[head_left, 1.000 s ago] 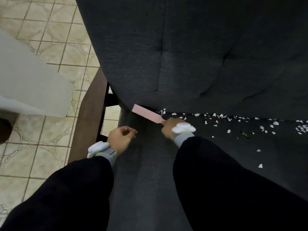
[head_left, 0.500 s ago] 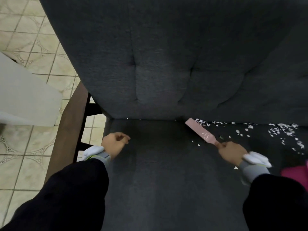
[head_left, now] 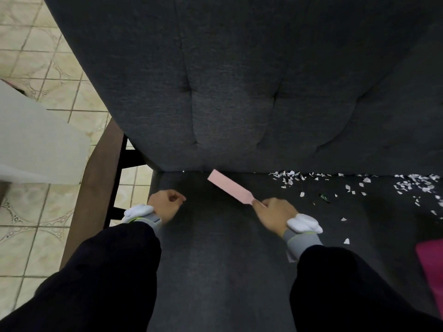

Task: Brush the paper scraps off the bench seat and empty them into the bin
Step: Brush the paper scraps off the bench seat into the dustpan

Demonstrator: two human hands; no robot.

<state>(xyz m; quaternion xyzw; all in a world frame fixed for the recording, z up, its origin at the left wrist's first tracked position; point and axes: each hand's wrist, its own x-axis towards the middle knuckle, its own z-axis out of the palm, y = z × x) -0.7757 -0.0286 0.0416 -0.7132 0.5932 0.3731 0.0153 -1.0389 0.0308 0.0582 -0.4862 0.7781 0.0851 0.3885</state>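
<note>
Swinging back to the left since half a second ago, the right hand (head_left: 273, 215) now sits nearer the middle of the bench seat (head_left: 227, 259), and the pink brush (head_left: 230, 185) it carries has left the edge of the litter. That hand grips the brush by its narrow handle, fingers wrapped round it. The flat pink head points up and to the left, and its far end reaches the crease where the seat meets the tufted backrest (head_left: 239, 80).

Meanwhile the left hand (head_left: 164, 203) has barely shifted. It rests near the left edge of the seat with its fingers loosely curled and nothing in them.

Paper scraps (head_left: 290, 179) lie to the right of the brush head, apart from it. They are strung along the crease under the backrest, with a thicker patch toward the right edge of the view. A few loose pieces lie farther forward on the seat, and one small dark green bit sits among them.

Part of a magenta object (head_left: 431, 271) shows at the right edge, on the seat; what it is cannot be told. Both wrists wear grey bands with white pieces on top, above dark sleeves.

Left of the seat runs a brown wooden arm rail (head_left: 96, 192). Beyond it lies the tiled floor (head_left: 28, 248), where a pale grey-white object (head_left: 36, 144) stands.
</note>
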